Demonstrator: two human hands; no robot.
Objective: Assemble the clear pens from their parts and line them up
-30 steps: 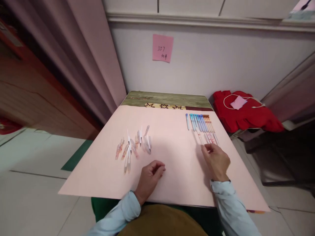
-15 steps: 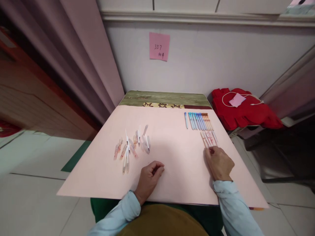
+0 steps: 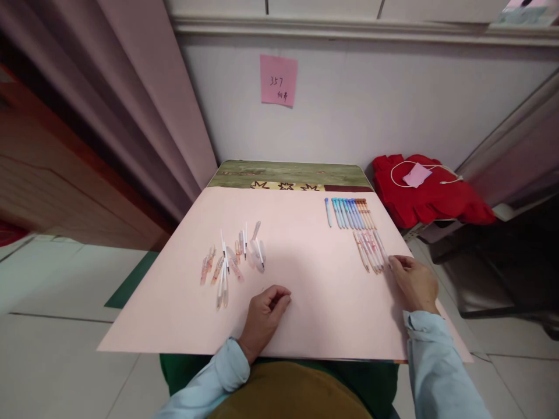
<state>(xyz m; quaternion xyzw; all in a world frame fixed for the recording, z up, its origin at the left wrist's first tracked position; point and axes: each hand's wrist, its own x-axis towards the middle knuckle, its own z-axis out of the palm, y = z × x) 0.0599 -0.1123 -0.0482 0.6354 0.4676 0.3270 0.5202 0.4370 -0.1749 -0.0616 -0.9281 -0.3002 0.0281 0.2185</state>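
My right hand [image 3: 413,283] is at the right of a short row of pale pink and white pens [image 3: 369,250]. Its thumb and fingertips are pinched at the lower end of the rightmost pen [image 3: 381,245]. My left hand [image 3: 265,317] rests on the pink sheet with its fingers curled in and nothing visible in them. Beyond the pale pens is a neat row of blue pens [image 3: 347,213] and brown-topped pens [image 3: 365,214]. To the left lie loose clear pen barrels [image 3: 236,269] and white refills with dark tips [image 3: 225,251].
The pink sheet [image 3: 305,326] covers most of the table, whose green far edge [image 3: 288,169] shows by the wall. A pink note [image 3: 278,80] is stuck there. Red cloth [image 3: 430,198] with a white cable lies to the right; a curtain [image 3: 144,105] hangs at the left.
My right hand has moved to the right, from the lower ends of the pale pens to their right side, uncovering their tips. My left hand has stayed in place.
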